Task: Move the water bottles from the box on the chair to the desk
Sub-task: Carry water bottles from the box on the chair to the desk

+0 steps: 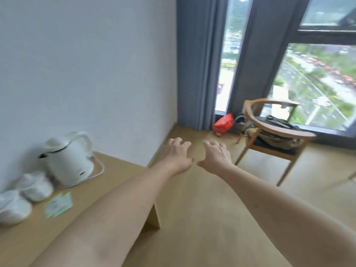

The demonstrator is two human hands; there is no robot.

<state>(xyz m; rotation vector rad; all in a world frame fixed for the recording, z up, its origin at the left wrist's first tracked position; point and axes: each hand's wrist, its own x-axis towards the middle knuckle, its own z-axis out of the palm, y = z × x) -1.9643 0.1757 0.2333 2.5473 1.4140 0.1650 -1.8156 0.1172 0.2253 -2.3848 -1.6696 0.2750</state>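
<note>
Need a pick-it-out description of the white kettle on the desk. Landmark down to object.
Start at the wooden desk along the white wall on the left of the head view. Toward its far end stands the white kettle, with a looping handle on top and a cord curling round its base. Its neighbours are two low white cups in plastic wrap and a pale green card; the kettle is the tallest thing there.

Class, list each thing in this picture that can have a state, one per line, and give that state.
Left hand: held out, fingers loosely curled, holding nothing.
Right hand: held out, fingers loosely curled, holding nothing.
White plastic electric kettle: upright on the desk, lid slightly ajar.
Wooden round-backed chair: upright by the window, bags on its seat.
Grey curtains: parted.
Red packet: on the floor.
</note>
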